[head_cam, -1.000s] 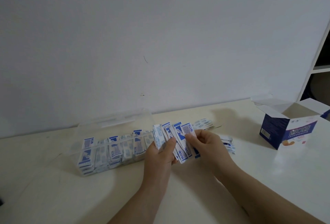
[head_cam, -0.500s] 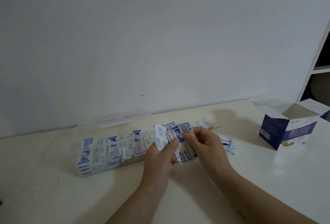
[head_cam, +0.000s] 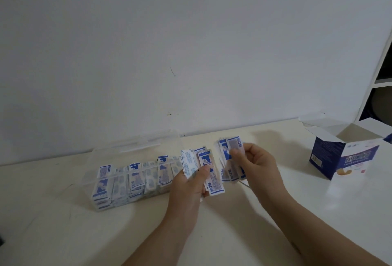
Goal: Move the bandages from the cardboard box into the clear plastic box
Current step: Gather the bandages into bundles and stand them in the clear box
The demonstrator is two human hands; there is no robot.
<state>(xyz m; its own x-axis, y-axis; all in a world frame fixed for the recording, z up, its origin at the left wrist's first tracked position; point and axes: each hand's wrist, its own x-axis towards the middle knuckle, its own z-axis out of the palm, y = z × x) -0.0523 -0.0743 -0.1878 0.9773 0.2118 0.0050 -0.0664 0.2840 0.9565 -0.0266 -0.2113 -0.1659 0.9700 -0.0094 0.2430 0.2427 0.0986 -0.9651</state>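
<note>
A clear plastic box [head_cam: 101, 159] lies on the table at centre left, holding several blue-and-white wrapped bandages [head_cam: 135, 177] standing in a row. Just right of it my left hand [head_cam: 188, 187] grips a small bunch of bandages [head_cam: 209, 172] between thumb and fingers. My right hand [head_cam: 256, 164] pinches a second bunch of bandages [head_cam: 230, 159], held a little apart from the left bunch. The blue and white cardboard box [head_cam: 343, 155] stands at the far right with its flaps open; its inside is hidden.
The cream table [head_cam: 233, 234] runs up to a white wall [head_cam: 191, 43]. A white shelf unit [head_cam: 381, 70] stands at the right edge behind the cardboard box.
One fanned bunch held by both hands has been split in two. My right hand has drawn its part off to the right, away from the left hand's part.
</note>
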